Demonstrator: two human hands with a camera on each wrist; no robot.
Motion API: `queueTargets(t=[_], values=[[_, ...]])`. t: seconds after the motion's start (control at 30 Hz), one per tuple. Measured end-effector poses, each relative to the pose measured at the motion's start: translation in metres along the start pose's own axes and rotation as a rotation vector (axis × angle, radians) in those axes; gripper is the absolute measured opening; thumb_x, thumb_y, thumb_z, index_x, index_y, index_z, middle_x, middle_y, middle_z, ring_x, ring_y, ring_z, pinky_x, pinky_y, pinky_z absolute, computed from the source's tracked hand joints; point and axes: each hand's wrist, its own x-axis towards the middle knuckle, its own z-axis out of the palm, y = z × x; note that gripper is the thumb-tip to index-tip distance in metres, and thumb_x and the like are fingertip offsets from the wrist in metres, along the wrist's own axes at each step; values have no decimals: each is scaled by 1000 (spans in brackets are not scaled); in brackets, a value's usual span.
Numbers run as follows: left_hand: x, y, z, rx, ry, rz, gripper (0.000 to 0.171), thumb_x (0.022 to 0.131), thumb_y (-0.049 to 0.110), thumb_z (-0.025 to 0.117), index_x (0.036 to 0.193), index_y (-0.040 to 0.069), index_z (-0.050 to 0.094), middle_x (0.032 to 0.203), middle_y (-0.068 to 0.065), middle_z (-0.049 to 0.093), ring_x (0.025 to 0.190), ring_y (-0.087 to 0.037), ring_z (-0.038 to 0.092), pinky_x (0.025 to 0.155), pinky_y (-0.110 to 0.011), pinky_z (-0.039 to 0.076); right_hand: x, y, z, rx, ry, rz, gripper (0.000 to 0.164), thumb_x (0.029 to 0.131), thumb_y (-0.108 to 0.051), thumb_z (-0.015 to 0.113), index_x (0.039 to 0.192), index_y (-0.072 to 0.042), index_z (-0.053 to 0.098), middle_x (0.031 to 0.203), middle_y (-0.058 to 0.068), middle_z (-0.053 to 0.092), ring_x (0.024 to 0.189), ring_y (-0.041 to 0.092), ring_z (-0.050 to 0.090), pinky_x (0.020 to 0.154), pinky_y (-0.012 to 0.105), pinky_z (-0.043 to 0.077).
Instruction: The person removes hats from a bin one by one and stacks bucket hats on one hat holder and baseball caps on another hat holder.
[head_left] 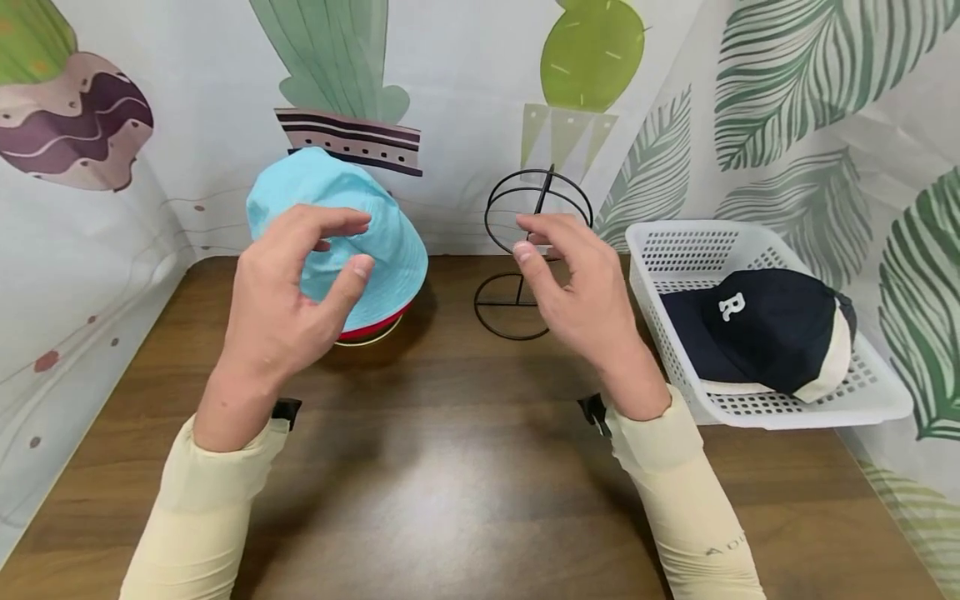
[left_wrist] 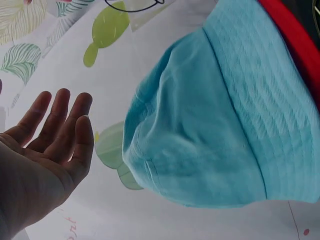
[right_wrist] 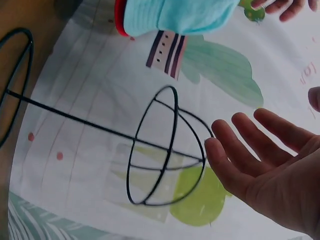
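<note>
A light blue bucket hat with a red underside sits on a stand at the back left, and only the stand's ring base shows below it. In front of the hat, my left hand is raised with loosely bent fingers and holds nothing; the left wrist view shows a gap between this hand and the hat. My right hand hovers by the bare black wire hat stand, also holding nothing. From the right wrist, the fingertips appear close to the stand's domed top; whether they touch it I cannot tell.
A white perforated plastic basket stands on the right of the brown wooden table. Inside lies a navy baseball cap with a white letter R and cream parts. A cloth printed with cacti and leaves hangs behind.
</note>
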Motion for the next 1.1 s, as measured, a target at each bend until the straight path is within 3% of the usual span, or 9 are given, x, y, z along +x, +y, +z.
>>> queueTargets(t=[0.4,0.63,0.87,1.1], values=[[-8,2,18,-7,-88,32,35,97,25,71,127,6,73,123,-3,73,114,-20,65,98,-32,49,-2,11,-42,-25,102,109,26,109,-16,60,127,-8,77,123,3,74,103,13,69,92,22,55],[-10,6,28,-10,-103,66,36,98,26,69,127,6,72,125,-3,71,120,-20,65,105,-29,47,-4,16,-60,-21,160,130,25,107,-13,62,124,-6,78,121,5,76,110,9,67,96,21,55],[-12,6,36,-23,-116,62,35,96,25,73,126,8,73,128,-1,71,122,-19,65,105,-30,48,-4,22,-73,6,204,130,25,108,-11,61,125,-2,77,119,11,76,106,8,70,97,23,56],[-14,9,41,-36,-135,54,34,94,24,76,125,9,74,128,0,70,123,-18,65,103,-32,48,-8,27,-86,3,228,186,26,107,-11,63,127,-2,76,118,10,74,107,8,69,97,22,54]])
